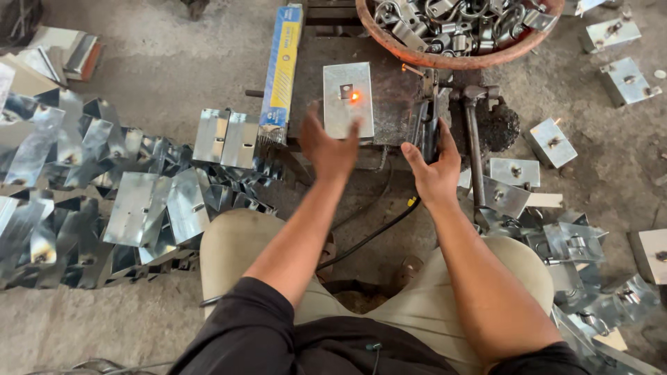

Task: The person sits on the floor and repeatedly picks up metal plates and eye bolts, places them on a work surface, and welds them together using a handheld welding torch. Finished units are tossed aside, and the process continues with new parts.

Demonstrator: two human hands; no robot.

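Your right hand point(434, 163) is clenched around the dark welding holder point(426, 132); your left hand point(328, 147) hovers released, fingers spread, just short of the metal plate point(347, 101). The plate lies flat on the counter point(396, 90) ahead, glowing orange by its small bracket. It looks stiff, light, sharp-edged and hot: take it by the near corner.

Rough grey concrete floor point(174, 62), dusty and stained, lit by flat daylight.

Top edge crops the rust-red bowl point(455, 59); my right hand point(434, 170) hides the electrode holder's point(425, 128) grip; can't see its jaws.
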